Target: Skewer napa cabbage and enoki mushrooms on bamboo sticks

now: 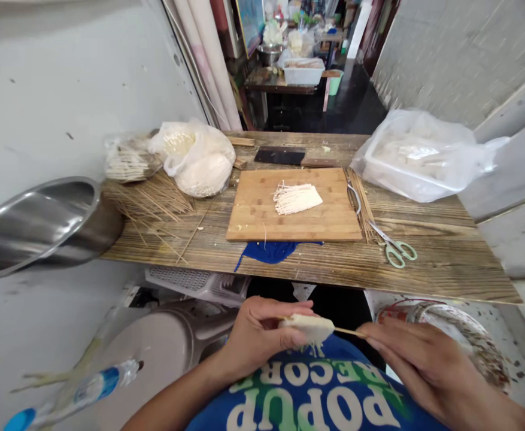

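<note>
Close to my body, my left hand grips a bundle of enoki mushrooms between thumb and fingers. A bamboo skewer runs into the bundle's right end. My right hand pinches the skewer's other end. Beyond my hands, a flat bunch of enoki mushrooms lies on the wooden cutting board. Loose bamboo skewers are spread on the table's left side, near a plastic bag of enoki.
A steel basin stands at the left edge of the table. Green-handled scissors lie right of the board, a cleaver behind it. A bagged white tub sits at the back right. Below are a stool and a bucket.
</note>
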Demonstrator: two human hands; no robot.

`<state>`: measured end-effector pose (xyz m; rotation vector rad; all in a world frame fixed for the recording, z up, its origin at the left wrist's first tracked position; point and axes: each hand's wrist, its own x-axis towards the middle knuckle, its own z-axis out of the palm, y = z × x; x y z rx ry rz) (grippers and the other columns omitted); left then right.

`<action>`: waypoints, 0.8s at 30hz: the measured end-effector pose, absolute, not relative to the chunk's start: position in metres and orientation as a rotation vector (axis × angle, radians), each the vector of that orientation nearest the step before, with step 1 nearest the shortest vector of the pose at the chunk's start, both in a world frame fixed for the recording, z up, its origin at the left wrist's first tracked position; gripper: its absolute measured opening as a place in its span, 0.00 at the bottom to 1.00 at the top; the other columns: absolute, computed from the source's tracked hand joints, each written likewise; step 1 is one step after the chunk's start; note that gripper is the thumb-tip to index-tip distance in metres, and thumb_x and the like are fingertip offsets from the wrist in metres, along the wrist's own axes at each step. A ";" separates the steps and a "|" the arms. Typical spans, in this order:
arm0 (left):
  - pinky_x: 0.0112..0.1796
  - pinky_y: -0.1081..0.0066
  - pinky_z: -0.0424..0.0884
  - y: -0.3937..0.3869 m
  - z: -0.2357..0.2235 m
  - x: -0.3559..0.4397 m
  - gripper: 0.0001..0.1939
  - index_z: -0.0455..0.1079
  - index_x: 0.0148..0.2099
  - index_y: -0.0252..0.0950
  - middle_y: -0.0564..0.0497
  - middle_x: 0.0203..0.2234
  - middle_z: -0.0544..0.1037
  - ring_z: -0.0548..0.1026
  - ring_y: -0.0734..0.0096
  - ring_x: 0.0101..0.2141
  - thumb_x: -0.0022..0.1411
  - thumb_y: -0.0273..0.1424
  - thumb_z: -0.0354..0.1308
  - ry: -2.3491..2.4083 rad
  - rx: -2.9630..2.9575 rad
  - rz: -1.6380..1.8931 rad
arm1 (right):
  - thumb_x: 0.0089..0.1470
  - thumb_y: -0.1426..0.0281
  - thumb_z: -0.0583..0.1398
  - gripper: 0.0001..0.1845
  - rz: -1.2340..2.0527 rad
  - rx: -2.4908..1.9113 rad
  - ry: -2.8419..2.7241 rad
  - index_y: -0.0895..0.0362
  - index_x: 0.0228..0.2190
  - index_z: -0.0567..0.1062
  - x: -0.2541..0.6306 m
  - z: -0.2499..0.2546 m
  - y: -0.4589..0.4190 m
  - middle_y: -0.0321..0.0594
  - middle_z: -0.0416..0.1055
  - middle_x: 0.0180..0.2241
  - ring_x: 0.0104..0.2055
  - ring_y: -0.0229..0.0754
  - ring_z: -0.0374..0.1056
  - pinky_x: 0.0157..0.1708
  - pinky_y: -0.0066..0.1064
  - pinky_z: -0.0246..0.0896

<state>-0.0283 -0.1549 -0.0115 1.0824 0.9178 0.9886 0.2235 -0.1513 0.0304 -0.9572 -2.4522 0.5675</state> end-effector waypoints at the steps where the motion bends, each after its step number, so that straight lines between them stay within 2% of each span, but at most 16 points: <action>1: 0.42 0.63 0.76 -0.150 -0.011 -0.029 0.13 0.79 0.37 0.39 0.49 0.33 0.82 0.80 0.59 0.38 0.48 0.37 0.68 0.990 1.096 0.975 | 0.63 0.72 0.50 0.13 0.655 -0.977 -2.437 0.55 0.46 0.70 0.219 0.030 -0.146 0.39 0.74 0.35 0.32 0.36 0.70 0.30 0.24 0.66; 4: 0.34 0.70 0.75 -0.126 -0.006 -0.027 0.11 0.79 0.38 0.37 0.49 0.32 0.83 0.79 0.66 0.32 0.52 0.36 0.65 1.109 1.174 0.859 | 0.62 0.70 0.53 0.13 0.856 -1.039 -2.343 0.56 0.47 0.70 0.199 0.026 -0.119 0.40 0.73 0.38 0.35 0.36 0.69 0.34 0.27 0.64; 7: 0.35 0.72 0.72 -0.094 0.001 -0.022 0.14 0.78 0.40 0.35 0.49 0.32 0.82 0.77 0.69 0.32 0.52 0.36 0.65 1.062 1.182 0.866 | 0.61 0.65 0.55 0.12 0.938 -1.032 -2.225 0.58 0.35 0.75 0.181 0.025 -0.084 0.36 0.72 0.29 0.28 0.34 0.65 0.28 0.26 0.58; 9: 0.33 0.73 0.71 -0.074 0.005 -0.020 0.15 0.78 0.40 0.34 0.50 0.31 0.82 0.76 0.71 0.30 0.50 0.37 0.66 1.064 1.173 0.934 | 0.60 0.63 0.56 0.14 0.958 -1.055 -2.186 0.59 0.32 0.76 0.174 0.028 -0.062 0.35 0.70 0.24 0.25 0.33 0.61 0.25 0.25 0.53; 13: 0.36 0.71 0.70 -0.047 0.017 -0.022 0.15 0.79 0.38 0.34 0.49 0.32 0.82 0.76 0.70 0.31 0.48 0.38 0.67 1.098 1.287 1.047 | 0.59 0.63 0.56 0.14 0.973 -1.050 -2.215 0.60 0.35 0.77 0.169 0.041 -0.032 0.34 0.68 0.24 0.25 0.33 0.58 0.26 0.26 0.49; 15: 0.36 0.71 0.70 -0.039 0.023 -0.025 0.14 0.79 0.36 0.34 0.49 0.32 0.82 0.76 0.69 0.32 0.47 0.37 0.68 1.113 1.330 1.091 | 0.59 0.64 0.56 0.15 0.912 -1.045 -2.271 0.61 0.29 0.75 0.168 0.048 -0.023 0.32 0.63 0.20 0.23 0.32 0.54 0.25 0.26 0.46; 18: 0.36 0.71 0.70 -0.032 0.029 -0.027 0.13 0.79 0.34 0.35 0.49 0.30 0.82 0.76 0.69 0.32 0.46 0.36 0.69 1.056 1.311 1.109 | 0.58 0.65 0.55 0.19 0.796 -1.055 -2.345 0.60 0.19 0.67 0.166 0.057 -0.016 0.30 0.54 0.17 0.21 0.31 0.49 0.23 0.27 0.41; 21: 0.39 0.70 0.69 -0.025 0.026 -0.027 0.13 0.79 0.34 0.34 0.49 0.29 0.81 0.75 0.70 0.33 0.45 0.35 0.69 1.005 1.275 1.100 | 0.58 0.66 0.56 0.20 0.790 -1.068 -2.368 0.59 0.17 0.63 0.165 0.061 -0.009 0.29 0.51 0.16 0.21 0.31 0.48 0.22 0.27 0.39; 24: 0.38 0.70 0.68 -0.020 0.018 -0.027 0.13 0.79 0.31 0.33 0.49 0.27 0.81 0.74 0.71 0.31 0.43 0.35 0.70 1.031 1.217 1.103 | 0.57 0.67 0.57 0.18 0.893 -1.101 -2.381 0.60 0.18 0.67 0.164 0.061 -0.003 0.29 0.51 0.17 0.21 0.31 0.47 0.22 0.26 0.39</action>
